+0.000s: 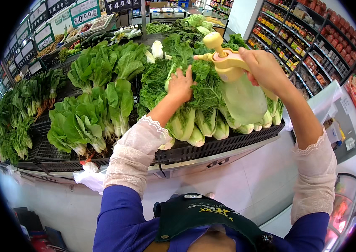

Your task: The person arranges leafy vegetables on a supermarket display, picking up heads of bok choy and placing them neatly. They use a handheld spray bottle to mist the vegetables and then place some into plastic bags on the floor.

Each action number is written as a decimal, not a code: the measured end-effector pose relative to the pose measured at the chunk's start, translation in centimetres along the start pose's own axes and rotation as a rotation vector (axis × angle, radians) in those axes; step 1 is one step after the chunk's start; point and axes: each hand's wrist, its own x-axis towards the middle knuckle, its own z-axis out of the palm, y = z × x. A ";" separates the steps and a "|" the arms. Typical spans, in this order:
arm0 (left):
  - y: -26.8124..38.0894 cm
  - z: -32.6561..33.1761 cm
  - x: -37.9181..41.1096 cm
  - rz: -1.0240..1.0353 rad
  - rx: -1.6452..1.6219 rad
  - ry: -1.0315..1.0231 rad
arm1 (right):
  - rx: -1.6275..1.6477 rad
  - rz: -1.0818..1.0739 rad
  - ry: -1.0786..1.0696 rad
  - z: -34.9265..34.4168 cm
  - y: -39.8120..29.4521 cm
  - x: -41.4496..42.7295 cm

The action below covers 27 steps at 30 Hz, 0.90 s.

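Observation:
My right hand [261,67] grips the yellow handle of a pump spray bottle [244,99] with a cloudy translucent body. Its nozzle points left, over the leafy cabbages, and the pump knob stands up on top. Among the leaves of the Chinese cabbages [208,85] rests my left hand [180,85], fingers spread, touching a pale stalk and holding nothing that I can make out. The cabbages lie with their white bases towards me in a black plastic crate [215,150]. Part of them is hidden behind the bottle.
Leafy green bunches with roots [86,119] fill the crate to the left, and herb-like greens [11,123] lie farther left. A plastic bag [91,176] hangs at the front edge. Price signs [85,15] stand behind. Shelves of jars [291,34] rise at the right.

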 end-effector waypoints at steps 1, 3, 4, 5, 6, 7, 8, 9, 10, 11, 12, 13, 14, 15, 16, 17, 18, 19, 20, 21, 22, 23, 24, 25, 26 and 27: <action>0.2 0.2 -0.1 0.013 0.024 0.025 | -0.023 -0.008 0.000 0.0 0.0 -0.3; 0.5 0.5 -0.2 0.077 0.080 0.189 | 0.047 0.006 0.008 -0.4 -0.2 -1.2; 0.3 0.5 -0.1 0.127 0.110 0.330 | 0.081 0.017 0.017 -0.8 -0.1 -1.6; 0.0 0.4 -0.1 0.177 0.137 0.470 | 0.126 0.013 0.029 -1.3 0.6 -1.7; 1.0 -0.7 -0.5 0.191 0.032 0.570 | 0.165 0.025 0.057 -2.4 2.3 -1.9; 0.7 -1.5 -0.2 0.204 -0.061 0.690 | 0.213 0.026 0.075 -3.2 3.4 -2.2; 0.4 -2.5 -0.2 0.252 -0.076 0.782 | 0.270 0.083 0.101 -4.2 3.8 -2.9; 0.9 -3.7 -0.5 0.345 -0.129 0.810 | 0.291 0.121 0.137 -5.1 5.1 -3.7; 1.1 -4.8 -0.8 0.451 -0.108 0.782 | 0.315 0.152 0.168 -5.9 6.5 -4.3; 1.2 -5.5 -0.9 0.553 -0.085 0.752 | 0.341 0.182 0.195 -6.5 7.8 -5.1; 1.4 -5.9 -1.1 0.620 -0.078 0.700 | 0.360 0.218 0.241 -7.1 8.5 -6.2; 1.9 -6.2 -1.3 0.687 -0.070 0.648 | 0.340 0.254 0.284 -7.4 9.5 -7.4; 2.8 -6.5 -1.7 0.737 -0.054 0.617 | 0.321 0.289 0.326 -7.6 10.8 -8.7; 4.3 -6.5 -2.0 0.797 -0.036 0.547 | 0.296 0.331 0.373 -7.9 12.2 -10.3; 5.6 -6.8 -2.6 0.844 -0.002 0.482 | 0.239 0.326 0.418 -7.9 13.5 -11.7; 7.0 -6.6 -3.1 0.890 0.032 0.417 | 0.194 0.338 0.461 -7.7 15.0 -13.2; 8.6 -5.7 -3.3 0.933 0.070 0.361 | 0.145 0.354 0.505 -7.6 16.5 -14.9; 10.0 -4.9 -3.7 0.954 0.122 0.237 | 0.095 0.368 0.545 -7.4 17.8 -16.4; 11.6 -3.6 -4.1 0.983 0.168 0.118 | 0.075 0.393 0.580 -7.2 18.9 -17.9; 13.3 -2.5 -4.5 1.013 0.222 0.000 | 0.059 0.416 0.619 -7.0 19.8 -19.5; 14.3 -1.1 -4.8 1.030 0.236 -0.080 | 0.051 0.429 0.646 -6.4 20.7 -20.6; 15.4 0.7 -4.9 1.048 0.248 -0.160 | 0.053 0.444 0.650 -5.4 21.6 -21.6; 16.7 2.4 -4.9 1.078 0.253 -0.235 | 0.044 0.466 0.664 -4.5 22.2 -23.0; 17.8 4.1 -4.7 1.097 0.253 -0.232 | 0.040 0.482 0.672 -3.5 22.8 -24.0; 18.7 5.6 -4.5 1.112 0.255 -0.224 | 0.052 0.451 0.653 -2.5 23.2 -24.8; 19.5 7.1 -4.2 1.121 0.260 -0.218 | 0.068 0.416 0.631 -1.3 23.4 -25.5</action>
